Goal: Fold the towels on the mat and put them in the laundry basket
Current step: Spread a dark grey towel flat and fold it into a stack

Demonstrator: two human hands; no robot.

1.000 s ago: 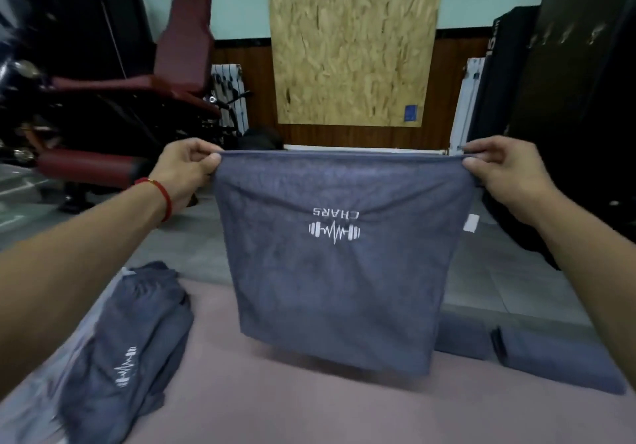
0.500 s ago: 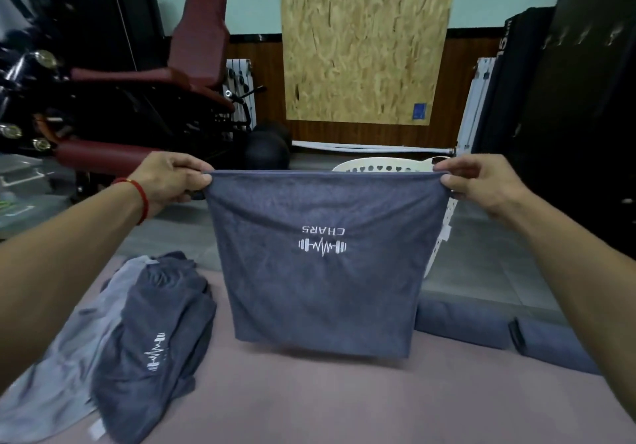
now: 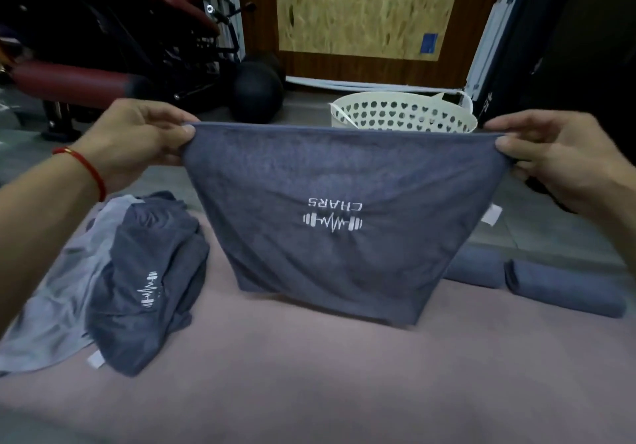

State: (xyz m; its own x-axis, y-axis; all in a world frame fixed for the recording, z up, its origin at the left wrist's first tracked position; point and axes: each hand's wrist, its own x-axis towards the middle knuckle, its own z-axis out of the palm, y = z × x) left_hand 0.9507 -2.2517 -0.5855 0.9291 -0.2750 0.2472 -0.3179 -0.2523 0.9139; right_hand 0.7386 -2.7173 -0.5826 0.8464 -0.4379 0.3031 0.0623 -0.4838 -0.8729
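Two hands, my left point(image 3: 137, 141) and right point(image 3: 554, 158), pinch a grey towel's point(image 3: 330, 223) top corners, stretching it flat for folding above the mat point(image 3: 309, 375).

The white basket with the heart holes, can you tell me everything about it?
The laundry basket is cream-white, looks like plastic, round, its wall pierced with rows of heart-shaped holes. It stands upright on the grey floor beyond the mat, behind the held towel, which hides its lower part. A thin handle loop shows at each side. Whether anything lies inside cannot be seen.
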